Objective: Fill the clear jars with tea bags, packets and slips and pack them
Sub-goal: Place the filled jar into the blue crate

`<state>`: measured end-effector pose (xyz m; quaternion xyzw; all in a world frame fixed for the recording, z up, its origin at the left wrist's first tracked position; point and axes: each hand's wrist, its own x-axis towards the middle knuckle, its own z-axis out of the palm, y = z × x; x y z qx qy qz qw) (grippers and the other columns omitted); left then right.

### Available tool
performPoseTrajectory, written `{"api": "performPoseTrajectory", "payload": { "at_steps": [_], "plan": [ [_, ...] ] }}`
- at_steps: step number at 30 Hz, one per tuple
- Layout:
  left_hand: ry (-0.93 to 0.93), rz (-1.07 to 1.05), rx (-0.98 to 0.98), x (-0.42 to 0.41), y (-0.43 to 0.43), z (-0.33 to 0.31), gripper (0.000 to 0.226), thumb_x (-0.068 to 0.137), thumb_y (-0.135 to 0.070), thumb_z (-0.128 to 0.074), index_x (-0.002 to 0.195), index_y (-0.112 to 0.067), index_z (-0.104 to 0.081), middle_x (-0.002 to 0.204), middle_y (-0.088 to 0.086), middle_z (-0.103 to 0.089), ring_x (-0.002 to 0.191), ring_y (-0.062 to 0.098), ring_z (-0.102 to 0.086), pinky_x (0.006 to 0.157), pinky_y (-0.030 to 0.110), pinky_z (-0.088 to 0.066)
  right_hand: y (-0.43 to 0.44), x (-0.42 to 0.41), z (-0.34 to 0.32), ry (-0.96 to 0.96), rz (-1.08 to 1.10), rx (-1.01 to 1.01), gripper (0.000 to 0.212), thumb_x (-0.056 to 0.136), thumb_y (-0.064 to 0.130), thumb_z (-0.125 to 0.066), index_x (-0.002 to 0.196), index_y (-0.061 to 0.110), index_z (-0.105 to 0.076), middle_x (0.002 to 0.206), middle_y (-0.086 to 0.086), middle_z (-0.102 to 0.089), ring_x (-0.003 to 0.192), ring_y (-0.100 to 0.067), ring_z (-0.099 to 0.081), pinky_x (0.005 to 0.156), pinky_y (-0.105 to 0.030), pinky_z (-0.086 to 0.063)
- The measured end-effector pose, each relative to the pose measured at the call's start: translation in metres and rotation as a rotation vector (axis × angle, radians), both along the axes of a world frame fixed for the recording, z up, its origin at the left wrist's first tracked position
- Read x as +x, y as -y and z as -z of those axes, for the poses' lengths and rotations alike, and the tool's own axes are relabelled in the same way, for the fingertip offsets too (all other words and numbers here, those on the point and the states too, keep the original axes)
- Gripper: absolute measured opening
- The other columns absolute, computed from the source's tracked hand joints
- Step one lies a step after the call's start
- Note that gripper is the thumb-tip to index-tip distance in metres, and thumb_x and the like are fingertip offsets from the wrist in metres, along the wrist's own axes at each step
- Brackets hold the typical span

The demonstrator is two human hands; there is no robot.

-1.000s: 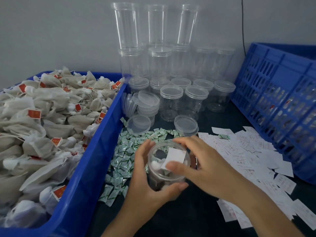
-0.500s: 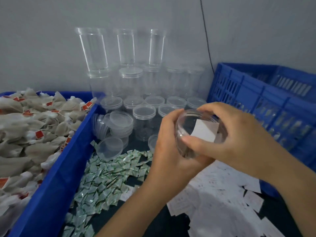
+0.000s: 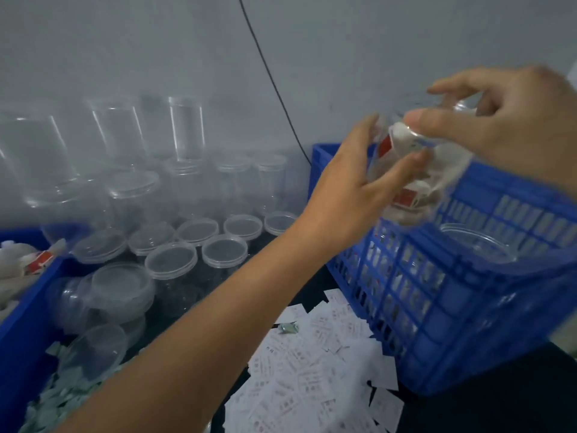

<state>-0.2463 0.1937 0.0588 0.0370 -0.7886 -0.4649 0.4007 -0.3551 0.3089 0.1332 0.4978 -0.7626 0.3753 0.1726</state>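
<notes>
The filled jar point(image 3: 415, 195) hangs tilted above the blue crate point(image 3: 468, 292), the right hand point(image 3: 512, 126) pinching its top with curled fingertips and the left hand point(image 3: 349, 182) cupping its side, fingers spread, likely steadying it for packing.

The clear round plastic jar point(image 3: 415, 210) is glossy and smooth. The stacked clear lidded plastic jars point(image 3: 170, 260) catch bright glints. The blue slotted plastic crate point(image 3: 437, 301) looks hard, with a dull sheen. The white printed paper slips point(image 3: 306, 379) are matt. The white tea bags point(image 3: 11, 256) look soft and cloth-like, though blurred. The dark counter point(image 3: 505, 401) looks smooth, and the pale grey wall point(image 3: 156, 42) is matt.
</notes>
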Motion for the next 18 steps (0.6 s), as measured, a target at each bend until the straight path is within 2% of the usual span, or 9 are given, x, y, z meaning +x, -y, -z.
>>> {"api": "performPoseTrajectory", "payload": {
  "at_steps": [2, 4, 5, 7, 9, 12, 14, 16, 18],
  "plan": [
    [0.03, -0.003, 0.012, -0.02, 0.005, 0.002, 0.053, 0.094, -0.033, -0.059, 0.139, -0.012, -0.04, 0.135, -0.005, -0.052, 0.124, 0.003, -0.047, 0.102, 0.019, -0.041, -0.002, -0.025, -0.006, -0.006, 0.046, -0.014, 0.079, 0.067, 0.082, -0.056, 0.125, 0.03, -0.064, 0.058, 0.038, -0.052, 0.064, 0.019, -0.051, 0.06, 0.004, -0.033],
    [0.046, -0.032, 0.006, -0.038, 0.01, 0.009, 0.038, 0.094, -0.025, -0.06, 0.128, -0.012, -0.051, 0.125, -0.006, -0.057, 0.115, 0.002, -0.052, 0.09, 0.006, -0.041, -0.004, -0.05, -0.005, -0.03, 0.121, 0.01, 0.073, 0.073, 0.075, -0.065, 0.128, 0.027, -0.063, 0.067, 0.024, -0.054, 0.078, 0.001, -0.053, 0.071, -0.012, -0.039],
    [0.062, -0.039, 0.005, -0.046, 0.012, 0.014, 0.032, 0.094, -0.022, -0.06, 0.124, -0.012, -0.054, 0.122, -0.006, -0.059, 0.111, 0.003, -0.054, 0.085, 0.003, -0.041, -0.005, -0.061, -0.003, -0.054, 0.174, 0.035, 0.071, 0.075, 0.071, -0.068, 0.129, 0.026, -0.063, 0.079, 0.02, -0.057, 0.087, -0.011, -0.054, 0.077, -0.024, -0.04],
    [0.122, -0.03, 0.006, -0.061, 0.015, 0.024, 0.026, 0.095, -0.02, -0.059, 0.12, -0.013, -0.057, 0.121, -0.007, -0.06, 0.11, 0.004, -0.054, 0.082, 0.002, -0.041, -0.005, -0.079, 0.002, -0.105, 0.269, 0.092, 0.071, 0.076, 0.065, -0.072, 0.13, 0.021, -0.06, 0.111, 0.0, -0.064, 0.101, -0.026, -0.057, 0.089, -0.037, -0.042],
    [0.199, -0.017, -0.014, -0.072, 0.017, 0.035, 0.028, 0.095, -0.023, -0.058, 0.122, -0.015, -0.056, 0.123, -0.008, -0.058, 0.109, 0.001, -0.051, 0.079, -0.003, -0.038, -0.001, -0.094, 0.011, -0.117, 0.333, 0.165, 0.072, 0.076, 0.062, -0.074, 0.131, 0.018, -0.059, 0.13, -0.007, -0.06, 0.115, -0.033, -0.056, 0.096, -0.043, -0.042],
    [0.299, -0.016, -0.03, -0.084, 0.017, 0.05, 0.037, 0.093, -0.028, -0.062, 0.126, -0.017, -0.051, 0.127, -0.008, -0.053, 0.108, -0.001, -0.046, 0.072, -0.006, -0.034, 0.009, -0.11, 0.027, -0.045, 0.368, 0.31, 0.072, 0.073, 0.061, -0.074, 0.128, 0.016, -0.06, 0.131, -0.009, -0.06, 0.117, -0.033, -0.056, 0.094, -0.042, -0.043],
    [0.264, -0.011, 0.04, -0.087, 0.019, 0.057, 0.038, 0.089, -0.027, -0.068, 0.122, -0.017, -0.053, 0.124, -0.009, -0.055, 0.11, 0.001, -0.048, 0.077, -0.004, -0.036, 0.016, -0.118, 0.04, 0.039, 0.341, 0.398, 0.068, 0.073, 0.061, -0.075, 0.119, 0.012, -0.064, 0.123, -0.011, -0.064, 0.11, -0.033, -0.058, 0.091, -0.041, -0.046],
    [0.211, -0.006, 0.118, -0.089, 0.023, 0.06, 0.039, 0.083, -0.026, -0.073, 0.116, -0.018, -0.055, 0.121, -0.01, -0.057, 0.114, 0.003, -0.05, 0.083, 0.001, -0.039, 0.022, -0.126, 0.051, 0.135, 0.289, 0.495, 0.073, 0.073, 0.064, -0.073, 0.117, 0.006, -0.065, 0.12, -0.014, -0.066, 0.106, -0.033, -0.061, 0.095, -0.045, -0.049],
    [0.201, -0.008, 0.124, -0.09, 0.025, 0.062, 0.04, 0.081, -0.028, -0.075, 0.115, -0.02, -0.056, 0.12, -0.011, -0.058, 0.116, 0.003, -0.05, 0.089, 0.008, -0.039, 0.026, -0.13, 0.06, 0.196, 0.237, 0.607, 0.08, 0.069, 0.072, -0.069, 0.118, 0.009, -0.066, 0.122, -0.01, -0.066, 0.101, -0.028, -0.064, 0.094, -0.047, -0.052]
  ]
}}
